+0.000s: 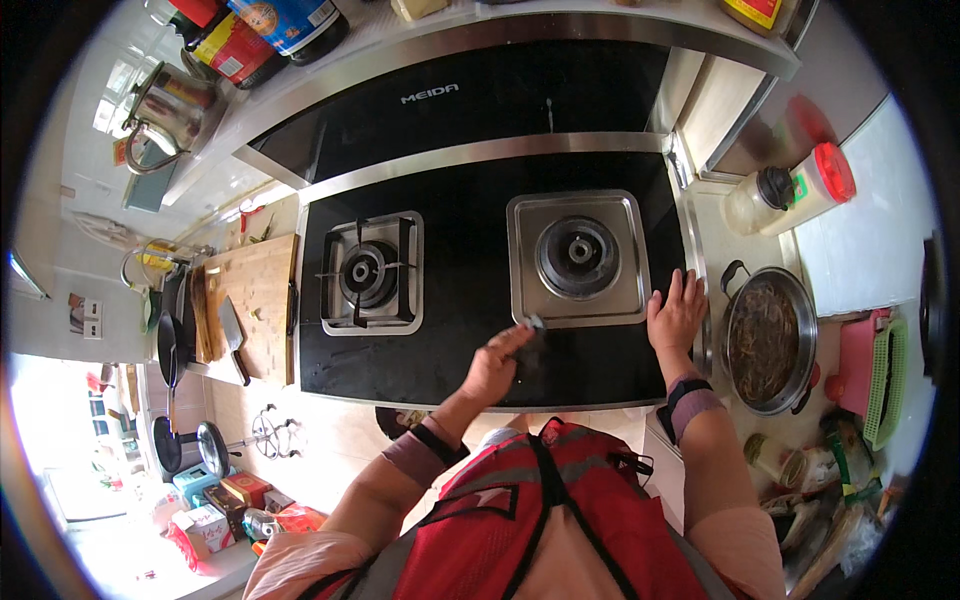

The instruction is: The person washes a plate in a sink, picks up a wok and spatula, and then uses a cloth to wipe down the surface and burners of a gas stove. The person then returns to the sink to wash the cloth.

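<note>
A black glass gas hob (465,300) spans the middle of the head view. My left hand (493,367) is over its front part, index finger extended to a small greyish piece (534,322) at the front edge of the right burner's steel tray (525,247). Whether the fingers grip that piece is unclear. Flat on the hob, between the tray's front right corner and the hob's right edge, lies my right hand (676,315), fingers spread and holding nothing. The right burner (580,255) has no pan support on it; the left burner (361,272) carries a black one (406,289).
Left of the hob, a cleaver (231,330) lies on a wooden cutting board (270,300). At right stand a steel pan (810,330) with dark strand-like contents and two lidded jars (814,191). A shelf (480,26) with bottles and a metal pitcher (176,109) runs behind.
</note>
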A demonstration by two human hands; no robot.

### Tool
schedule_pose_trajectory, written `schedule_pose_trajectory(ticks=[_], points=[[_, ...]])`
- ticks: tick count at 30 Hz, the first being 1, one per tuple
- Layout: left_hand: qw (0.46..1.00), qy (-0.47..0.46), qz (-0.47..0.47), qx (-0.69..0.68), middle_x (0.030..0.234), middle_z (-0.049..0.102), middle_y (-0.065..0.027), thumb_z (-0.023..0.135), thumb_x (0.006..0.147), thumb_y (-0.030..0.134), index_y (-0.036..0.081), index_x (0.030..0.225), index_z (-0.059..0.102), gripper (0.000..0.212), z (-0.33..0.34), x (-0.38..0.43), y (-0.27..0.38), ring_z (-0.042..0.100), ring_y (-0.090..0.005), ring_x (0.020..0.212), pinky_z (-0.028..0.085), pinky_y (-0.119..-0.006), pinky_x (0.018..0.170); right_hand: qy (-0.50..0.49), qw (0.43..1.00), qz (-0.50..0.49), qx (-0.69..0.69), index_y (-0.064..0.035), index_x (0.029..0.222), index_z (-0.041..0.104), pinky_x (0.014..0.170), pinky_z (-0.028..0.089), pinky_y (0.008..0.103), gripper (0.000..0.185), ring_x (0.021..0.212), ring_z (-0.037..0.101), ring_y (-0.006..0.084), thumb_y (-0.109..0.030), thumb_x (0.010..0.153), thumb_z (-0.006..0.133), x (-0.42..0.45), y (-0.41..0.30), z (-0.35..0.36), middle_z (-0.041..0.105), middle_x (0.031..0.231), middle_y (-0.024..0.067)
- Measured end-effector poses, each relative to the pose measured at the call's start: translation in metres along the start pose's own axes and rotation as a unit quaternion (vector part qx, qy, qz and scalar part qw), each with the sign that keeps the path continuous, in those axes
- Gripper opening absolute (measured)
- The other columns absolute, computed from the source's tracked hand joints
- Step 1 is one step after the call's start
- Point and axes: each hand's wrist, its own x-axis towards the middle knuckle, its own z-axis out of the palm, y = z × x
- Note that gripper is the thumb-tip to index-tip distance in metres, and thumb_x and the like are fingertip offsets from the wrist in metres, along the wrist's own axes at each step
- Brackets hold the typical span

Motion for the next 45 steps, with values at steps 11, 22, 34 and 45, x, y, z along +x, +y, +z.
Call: schedule_pose_trajectory(ticks=[11, 22, 34, 45], points=[[0.954, 0.234, -0.151, -0.108, 0.13, 0.058, -0.0089, 0.041, 0.083, -0.012, 0.005, 0.135, 0.052, 0.056, -0.118, 0.173, -0.053, 0.058, -0.0173, 0.112, 0.046, -0.027, 0.091, 0.026, 1.0, -0.005, 0.011, -0.0053, 0.135, 0.046, 0.108, 0.028, 0.0554, 0.056, 0.133, 0.034, 0.0411, -0.032, 0.086, 0.054, 0.0, 0.004, 0.0, 0.039, 0.142, 0.0205], [0.96, -0.032, -0.018, 0.278, 0.154, 0.026, -0.017, 0.049, 0.08, 0.001, 0.005, 0.143, 0.039, 0.064, -0.038, 0.31, -0.033, 0.018, -0.0309, 0.145, 0.019, -0.036, 0.118, 0.005, 0.999, 0.017, 0.039, -0.0054, 0.134, 0.047, 0.111, 0.023, 0.056, 0.059, 0.134, 0.031, 0.041, -0.033, 0.084, 0.058, 0.003, -0.005, -0.004, 0.037, 0.143, 0.02], [0.881, -0.251, 0.073, 0.395, 0.157, 0.013, -0.0169, 0.056, 0.076, -0.001, 0.005, 0.145, 0.029, 0.075, 0.102, 0.366, 0.054, 0.01, -0.0407, 0.145, 0.022, -0.053, 0.113, -0.004, 0.997, 0.029, 0.069, -0.0034, 0.138, 0.042, 0.112, 0.022, 0.0539, 0.064, 0.136, 0.03, 0.0412, -0.035, 0.085, 0.057, 0.007, -0.008, -0.012, 0.037, 0.144, 0.0208], [0.803, -0.288, 0.31, 0.419, 0.152, 0.029, -0.0175, 0.062, 0.073, 0.011, -0.001, 0.141, 0.038, 0.073, 0.169, 0.23, 0.069, 0.024, -0.0383, 0.141, 0.026, -0.047, 0.114, 0.143, 0.947, 0.075, 0.278, 0.0038, 0.138, 0.037, 0.108, 0.032, 0.0482, 0.068, 0.126, 0.042, 0.0434, -0.032, 0.086, 0.063, -0.004, 0.017, 0.017, 0.043, 0.136, 0.0276]])
